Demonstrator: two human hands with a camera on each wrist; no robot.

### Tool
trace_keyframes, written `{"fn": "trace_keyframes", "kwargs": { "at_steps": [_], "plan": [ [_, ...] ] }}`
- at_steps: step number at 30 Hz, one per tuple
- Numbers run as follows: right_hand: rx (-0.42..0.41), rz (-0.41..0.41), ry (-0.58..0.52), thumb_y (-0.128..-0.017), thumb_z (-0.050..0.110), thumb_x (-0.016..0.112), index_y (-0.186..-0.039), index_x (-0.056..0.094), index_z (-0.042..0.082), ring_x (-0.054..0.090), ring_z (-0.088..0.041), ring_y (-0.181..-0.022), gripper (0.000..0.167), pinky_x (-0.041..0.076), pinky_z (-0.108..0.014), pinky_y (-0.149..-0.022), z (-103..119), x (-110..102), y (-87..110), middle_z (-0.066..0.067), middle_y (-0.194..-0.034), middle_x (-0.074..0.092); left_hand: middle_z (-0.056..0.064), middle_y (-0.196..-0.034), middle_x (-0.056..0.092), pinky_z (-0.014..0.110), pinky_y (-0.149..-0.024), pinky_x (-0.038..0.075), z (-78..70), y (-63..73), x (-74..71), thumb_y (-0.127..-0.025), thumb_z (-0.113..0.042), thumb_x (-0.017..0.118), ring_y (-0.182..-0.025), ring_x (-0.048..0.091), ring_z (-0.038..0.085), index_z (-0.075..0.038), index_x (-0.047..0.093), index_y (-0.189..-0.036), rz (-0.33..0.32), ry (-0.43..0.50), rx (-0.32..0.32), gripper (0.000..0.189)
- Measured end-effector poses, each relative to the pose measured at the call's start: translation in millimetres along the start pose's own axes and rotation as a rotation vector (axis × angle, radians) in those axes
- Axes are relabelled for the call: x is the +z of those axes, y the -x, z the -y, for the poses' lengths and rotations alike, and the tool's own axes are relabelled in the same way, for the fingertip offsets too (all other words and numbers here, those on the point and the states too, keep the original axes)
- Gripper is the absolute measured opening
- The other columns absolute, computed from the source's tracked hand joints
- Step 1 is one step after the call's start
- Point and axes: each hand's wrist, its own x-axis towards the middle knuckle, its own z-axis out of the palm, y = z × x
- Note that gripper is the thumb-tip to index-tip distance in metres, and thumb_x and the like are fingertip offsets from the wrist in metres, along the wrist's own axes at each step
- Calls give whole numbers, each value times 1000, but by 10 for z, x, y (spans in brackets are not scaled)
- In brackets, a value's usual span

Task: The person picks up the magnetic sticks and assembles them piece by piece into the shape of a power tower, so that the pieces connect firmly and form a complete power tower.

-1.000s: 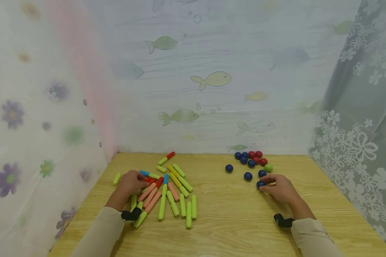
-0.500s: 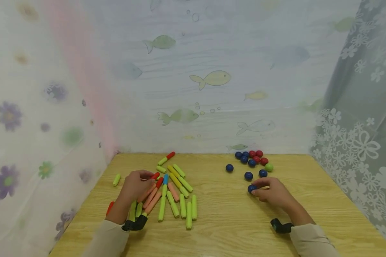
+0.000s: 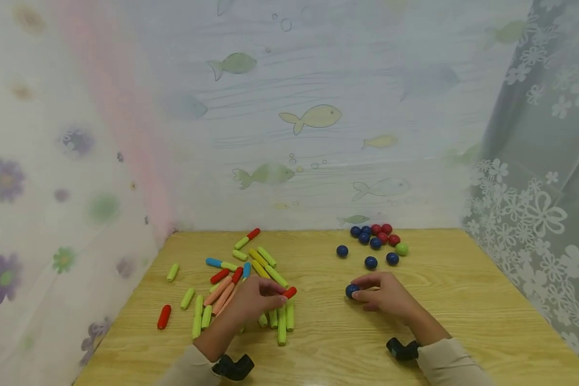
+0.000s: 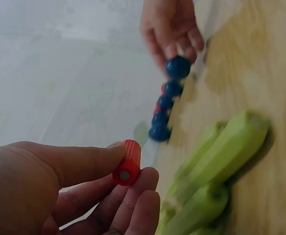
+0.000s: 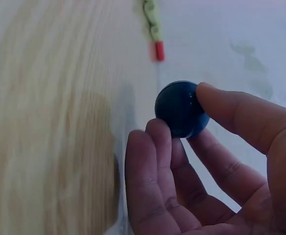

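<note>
My left hand [image 3: 248,304] pinches a short red magnetic rod [image 3: 290,292] between thumb and fingers, above the right side of a pile of rods. Seen in the left wrist view, the same rod has ridged sides and a small silver disc in its end. A dark blue ball [image 3: 351,291] is held by thumb and fingertips of my right hand [image 3: 388,298], over the middle right of the table. In the right wrist view the ball [image 5: 179,107] looks smooth and glossy. Rod and ball are apart, facing each other. Part of the pile is hidden behind my left hand.
Around my left arm lie green, orange [image 3: 218,290], yellow and blue-tipped rods, plus a loose red rod [image 3: 164,317]. Several blue balls [image 3: 370,262], red balls [image 3: 394,240] and one green ball [image 3: 402,249] sit at the back right. Curtains border the wooden table [image 3: 328,343].
My left hand has lifted from the pile and moved right with the red magnetic rod. My right hand has carried the blue ball left and toward me, so the hands are closer together.
</note>
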Motion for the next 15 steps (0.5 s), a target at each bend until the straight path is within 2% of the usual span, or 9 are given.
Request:
{"fn": "trace_keyframes", "kwargs": {
  "at_steps": [8,12,15],
  "plan": [
    [1,104,-96,-97,24,75,-131,69,0,72,-22,-104,43,63,-40,-83,97,250,-27,-13,-124,69,9,-97,77,37,-78,63,-98,52,356,-95,-18,77,-88,76,23,-3,78,-112,134,183,-20,23],
    [13,168,-161,-98,23,73,-133,67,-2,72,-23,-107,43,63,-43,-85,113,348,-20,-13,-126,70,11,-95,78,36,-75,64,-134,97,524,-95,-15,76,-86,77,22,-3,78,-110,182,249,-47,19],
    [20,198,-201,-100,22,71,-135,64,-5,71,-23,-108,45,62,-43,-87,119,397,-16,-14,-126,70,12,-97,76,34,-73,63,-146,122,628,-97,-12,74,-84,76,21,-2,76,-112,195,274,-77,19]
  ]
}}
